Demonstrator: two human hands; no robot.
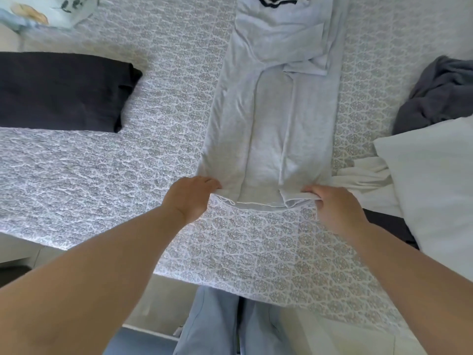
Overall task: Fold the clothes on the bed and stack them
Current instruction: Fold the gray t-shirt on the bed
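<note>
On the bed (76,175), we are partway through folding a grey shirt (268,119).
Its sides are already folded in, making a long strip in the middle; our left hand (190,197) and right hand (335,207) each pinch a near hem corner. Next, we judge, both corners must lift together and carry evenly toward the collar.

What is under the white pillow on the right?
A cream garment and a dark grey one stick out from beneath the white pillow. How far they run under it is hidden.
</note>
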